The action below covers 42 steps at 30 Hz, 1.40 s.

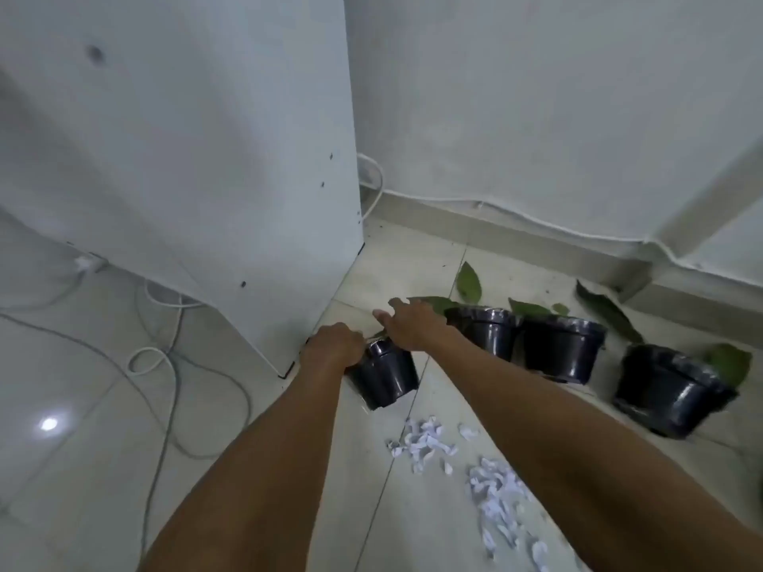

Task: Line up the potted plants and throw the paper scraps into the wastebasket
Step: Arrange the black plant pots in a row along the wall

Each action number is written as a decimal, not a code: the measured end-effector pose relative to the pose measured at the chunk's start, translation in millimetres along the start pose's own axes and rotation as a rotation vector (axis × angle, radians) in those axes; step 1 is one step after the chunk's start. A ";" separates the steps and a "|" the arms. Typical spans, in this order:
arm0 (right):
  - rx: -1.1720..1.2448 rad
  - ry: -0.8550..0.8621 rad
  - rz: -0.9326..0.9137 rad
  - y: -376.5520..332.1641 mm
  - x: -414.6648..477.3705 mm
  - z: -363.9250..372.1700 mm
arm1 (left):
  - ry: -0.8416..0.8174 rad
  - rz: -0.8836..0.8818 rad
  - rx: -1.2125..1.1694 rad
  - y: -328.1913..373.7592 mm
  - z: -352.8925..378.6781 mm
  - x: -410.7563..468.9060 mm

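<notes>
A pale tiled floor (103, 447) meets white walls at a corner, where a white cabinet (186, 158) stands with grey and white cables (173, 390) looping across the tiles to its left. Four black pots stand on the floor in a rough row running right from the cabinet's lower corner. The first pot (386, 375), nearest the cabinet, sits a little forward of the rest and tilts slightly. The left hand (334, 344) is clenched over its rim on the cabinet side, fingers curled down around the edge. The right hand (408, 324) lies over the far side of the same rim with its fingers stretched forward and loosely spread, reaching toward a green leaf (433, 303); whether those fingers pinch the leaf or only touch it cannot be told through the blur. The second pot (483, 328) and third pot (561, 346) stand touching each other just beyond the right forearm. The fourth pot (669, 390) stands apart to the right, closer to the camera. Large green leaves spread behind the pots toward the skirting. White paper scraps (429, 441) lie scattered on the tiles in front of the pots, between the two forearms and under the right one.
</notes>
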State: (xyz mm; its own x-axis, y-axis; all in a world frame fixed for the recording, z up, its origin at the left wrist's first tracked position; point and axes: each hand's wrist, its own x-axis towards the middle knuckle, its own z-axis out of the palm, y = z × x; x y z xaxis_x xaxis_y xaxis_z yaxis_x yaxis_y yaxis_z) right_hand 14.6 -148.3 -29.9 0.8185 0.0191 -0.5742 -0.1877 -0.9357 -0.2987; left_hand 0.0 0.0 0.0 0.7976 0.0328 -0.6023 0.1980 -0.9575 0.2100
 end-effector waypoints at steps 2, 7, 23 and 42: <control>0.066 -0.024 0.001 4.1 28.7 19.5 | -0.017 -0.029 -0.044 -4.1 14.4 18.5; 0.194 0.025 0.022 -0.9 39.7 33.3 | -0.094 -0.151 -0.327 -14.6 39.0 56.3; 0.732 0.239 0.132 25.1 6.9 9.6 | 0.329 0.005 -1.050 -5.0 29.2 64.2; 0.830 0.601 0.010 89.9 134.0 -66.9 | 0.399 0.371 -1.095 100.1 -9.9 230.6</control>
State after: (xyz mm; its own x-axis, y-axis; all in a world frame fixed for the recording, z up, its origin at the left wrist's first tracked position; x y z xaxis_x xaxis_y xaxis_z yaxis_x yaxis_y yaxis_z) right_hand 143.8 -253.5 -82.7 0.9090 -0.3802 -0.1708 -0.3256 -0.3919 -0.8605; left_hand 209.3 -85.5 -110.2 0.9884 0.0788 -0.1297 0.1424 -0.1864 0.9721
